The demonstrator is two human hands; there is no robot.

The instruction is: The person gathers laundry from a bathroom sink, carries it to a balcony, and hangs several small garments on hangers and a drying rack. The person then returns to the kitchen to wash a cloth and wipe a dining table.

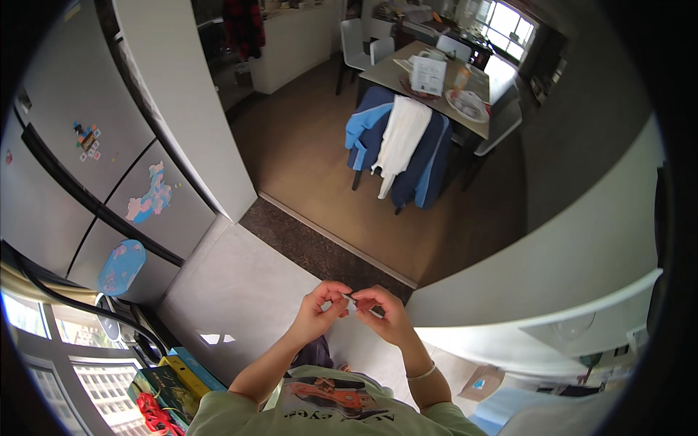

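My left hand point(320, 310) and my right hand point(383, 313) meet in front of my chest, fingertips almost touching. Between them they pinch a small object point(349, 298), partly pale and partly dark; fingers cover much of it, so its kind cannot be told. A bangle point(421, 371) circles my right wrist. Below the hands lies the pale tiled floor point(240, 272), with a dark stone threshold point(305, 245) just beyond.
A grey refrigerator point(180, 223) with magnets stands left. Past the doorway, a chair draped with a blue jacket point(371, 125) and a white garment point(403, 128) fronts a dining table point(376, 76). Boxes point(185, 376) sit lower left, a cardboard box point(482, 381) lower right. A wall point(545, 267) borders the right.
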